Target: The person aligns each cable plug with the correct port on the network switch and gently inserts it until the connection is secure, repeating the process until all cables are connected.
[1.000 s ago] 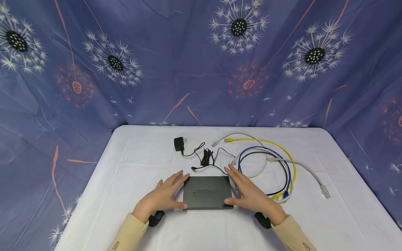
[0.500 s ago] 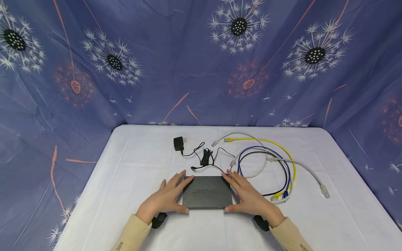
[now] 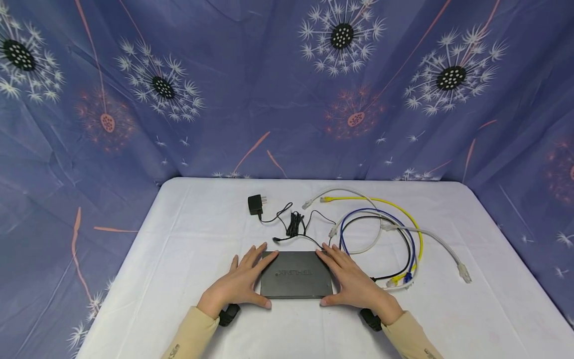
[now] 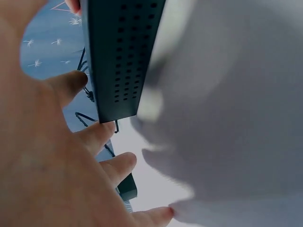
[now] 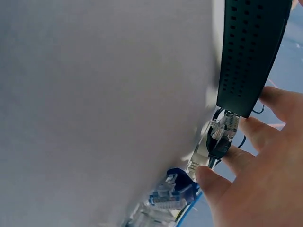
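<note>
A flat, dark grey TP-LINK network switch (image 3: 296, 276) lies on the white table, its logo upside down in the head view. My left hand (image 3: 239, 284) grips its left end, thumb at the front edge and index finger at the back corner. At the other end, my right hand (image 3: 354, 281) holds it in the same way. Rows of vent holes line the switch's left side (image 4: 132, 52) in the left wrist view. Near my right fingertips lie a black cable plug (image 5: 220, 144) and a blue cable plug (image 5: 177, 189).
Behind the switch are a black power adapter (image 3: 255, 205) and its bundled cord (image 3: 294, 224). Coiled network cables in yellow (image 3: 410, 219), blue, black and white lie to the right. A grey cable (image 3: 441, 242) extends further right. Patterned blue cloth (image 3: 251, 89) hangs behind the table.
Both hands have moved inward onto the switch's ends, thumbs coming to the front edge and index fingers to the back corners. The switch and the cables have barely moved.
</note>
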Tool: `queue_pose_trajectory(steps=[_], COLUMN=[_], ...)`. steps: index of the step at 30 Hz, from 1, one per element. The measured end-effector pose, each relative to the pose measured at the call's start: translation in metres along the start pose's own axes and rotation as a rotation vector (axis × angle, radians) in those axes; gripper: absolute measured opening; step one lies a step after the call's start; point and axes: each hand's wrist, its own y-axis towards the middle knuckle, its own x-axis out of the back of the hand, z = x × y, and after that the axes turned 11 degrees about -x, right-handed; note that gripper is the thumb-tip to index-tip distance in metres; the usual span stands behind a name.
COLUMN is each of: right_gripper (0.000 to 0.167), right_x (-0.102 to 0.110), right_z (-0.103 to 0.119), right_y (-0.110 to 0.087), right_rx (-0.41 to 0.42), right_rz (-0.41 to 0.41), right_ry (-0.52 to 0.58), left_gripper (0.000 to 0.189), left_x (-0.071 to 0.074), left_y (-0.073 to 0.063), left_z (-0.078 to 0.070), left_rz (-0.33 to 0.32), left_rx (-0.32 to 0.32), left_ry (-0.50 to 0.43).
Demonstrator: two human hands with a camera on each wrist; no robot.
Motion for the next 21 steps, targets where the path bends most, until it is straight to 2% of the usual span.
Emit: queue_pose_trajectory(steps=[11,21], right_gripper=[0.107,0.106], right_x=[-0.0016,-0.0007], right_z=[-0.0012,0.0005], right_y=[0.0016,0.0026], right_rx=[0.004,-0.019], right_rz=[-0.032,-0.066], right_ry=[0.004,-0.026], left_gripper=[0.106,0.104], left_x=[-0.0049,-0.0075], left_y=[0.0037,0.0052], left_z=[0.0034,0.007], left_rz=[-0.055,-0.094], left_rx=[-0.008,-0.04], left_ry=[0.076,0.084])
